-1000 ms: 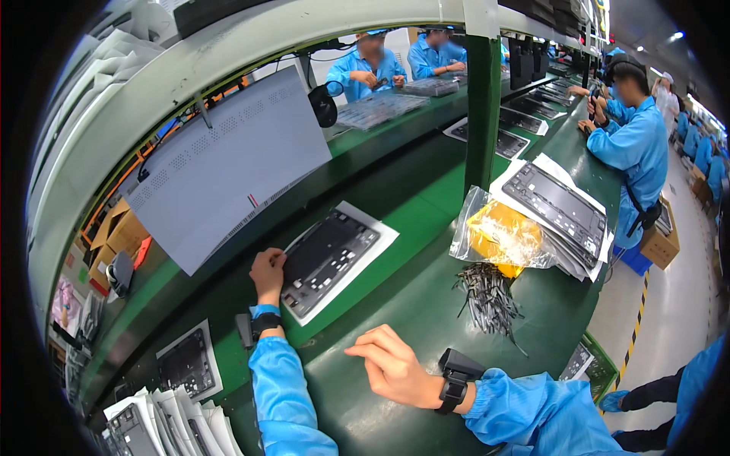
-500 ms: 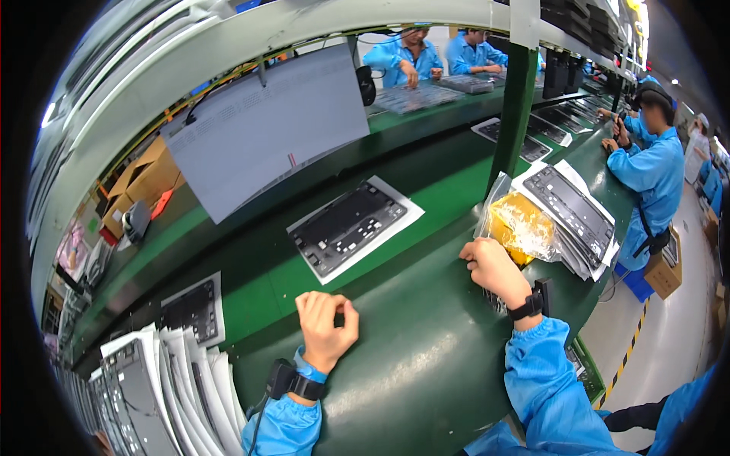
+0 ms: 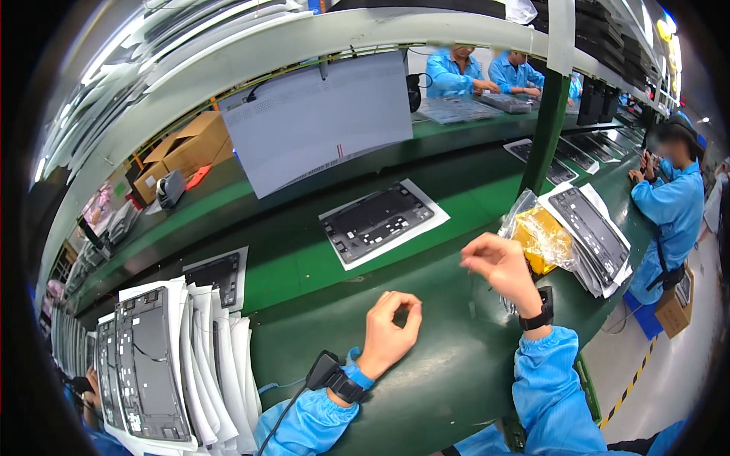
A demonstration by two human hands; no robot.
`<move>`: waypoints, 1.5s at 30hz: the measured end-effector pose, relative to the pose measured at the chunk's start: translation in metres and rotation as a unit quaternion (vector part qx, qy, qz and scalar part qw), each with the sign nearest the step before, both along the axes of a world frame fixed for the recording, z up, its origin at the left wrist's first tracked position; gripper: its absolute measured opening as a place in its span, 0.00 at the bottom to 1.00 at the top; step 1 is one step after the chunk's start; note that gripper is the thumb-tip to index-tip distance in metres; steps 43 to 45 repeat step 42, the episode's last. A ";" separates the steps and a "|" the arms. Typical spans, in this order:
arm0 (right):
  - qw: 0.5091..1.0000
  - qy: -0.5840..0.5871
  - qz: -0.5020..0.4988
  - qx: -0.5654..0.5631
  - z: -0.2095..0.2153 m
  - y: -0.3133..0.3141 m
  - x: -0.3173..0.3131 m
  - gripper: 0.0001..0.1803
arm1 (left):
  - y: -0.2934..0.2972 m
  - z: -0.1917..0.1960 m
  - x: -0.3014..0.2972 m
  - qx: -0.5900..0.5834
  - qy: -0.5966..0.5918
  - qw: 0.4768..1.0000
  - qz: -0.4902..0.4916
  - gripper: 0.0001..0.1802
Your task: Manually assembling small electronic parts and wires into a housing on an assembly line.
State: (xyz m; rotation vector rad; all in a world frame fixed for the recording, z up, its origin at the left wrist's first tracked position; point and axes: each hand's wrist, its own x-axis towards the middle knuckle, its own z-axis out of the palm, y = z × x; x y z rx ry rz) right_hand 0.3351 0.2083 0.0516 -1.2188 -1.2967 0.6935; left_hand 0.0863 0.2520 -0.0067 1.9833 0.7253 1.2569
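Nearest to us, our left hand (image 3: 389,336) rests over the green table (image 3: 426,395), thumb and forefinger curled together into a ring; whether anything tiny sits between them we cannot tell. A wired strap (image 3: 334,378) wraps that wrist. Our right hand (image 3: 498,264) is raised a little higher, fingertips pinched together as if on something very small, too small for us to make out. A black wristband (image 3: 541,310) sits on that wrist.

To our left, a stack of dark panels (image 3: 148,365) lies fanned between white sheets, long axis running away from us, probably kept there for easy reach. Just past the right hand, a clear bag with yellow contents (image 3: 538,237) leans against another pile of panels (image 3: 589,232), and a small heap of thin metal parts (image 3: 508,302) lies beside our right wrist, mostly hidden.

Farther on, one dark panel on a white sheet (image 3: 380,220) lies flat on the table, well apart from both hands. Its long axis runs left to right, tilted slightly upward to the right, open face up, we judge so its inside can be reached.

Beyond it hangs a grey board (image 3: 319,121), with cardboard boxes (image 3: 186,148) to the left. People in blue coats (image 3: 673,205) work at the tables beyond.
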 end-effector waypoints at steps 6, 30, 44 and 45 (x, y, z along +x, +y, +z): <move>0.990 0.061 0.109 -0.061 -0.004 -0.003 -0.037 0.16 | -0.002 0.006 0.011 -0.197 -0.073 0.969 -0.126 0.09; 0.966 -0.206 0.024 0.152 -0.034 0.013 -0.042 0.04 | 0.028 0.044 0.015 0.112 0.171 0.977 0.057 0.07; 0.960 0.095 0.234 0.117 -0.258 0.082 -0.037 0.38 | 0.057 0.107 0.394 0.284 0.200 0.928 -0.137 0.09; 0.960 0.095 0.234 0.117 -0.258 0.082 -0.037 0.38 | 0.057 0.107 0.394 0.284 0.200 0.928 -0.137 0.09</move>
